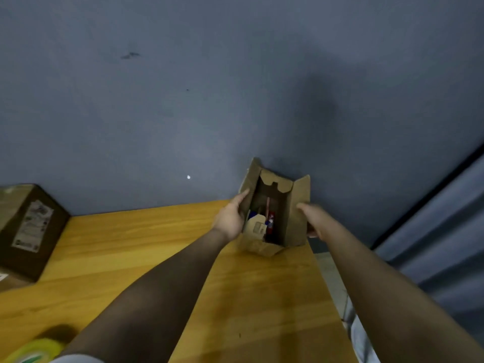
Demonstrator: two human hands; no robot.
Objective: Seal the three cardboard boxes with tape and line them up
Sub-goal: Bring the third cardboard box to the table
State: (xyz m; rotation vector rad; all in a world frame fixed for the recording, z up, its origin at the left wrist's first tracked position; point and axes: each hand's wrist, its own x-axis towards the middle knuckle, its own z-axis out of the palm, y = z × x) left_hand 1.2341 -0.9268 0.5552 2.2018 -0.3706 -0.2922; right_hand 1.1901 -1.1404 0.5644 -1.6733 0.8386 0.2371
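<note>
At the desk's (pixel 262 297) far right corner, both hands, left hand (pixel 230 218) and right hand (pixel 311 218), hold the open cardboard box (pixel 293 213), fingers curled on its sides; flaps unsealed, tape roll (pixel 34 349) untouched, another box (pixel 28 231) waits left.

Your open box (pixel 277 216) sits at the counter's (pixel 162 258) far right corner, hard against the blue wall (pixel 183 113), so nothing passes behind it. Your hands flank it: left hand (pixel 231 218), right hand (pixel 313 218), which hangs over the counter edge. Between box and the labelled box (pixel 31 231) at far left lies a wide bare stretch. The tape roll (pixel 36 349) blocks the near left corner.
</note>
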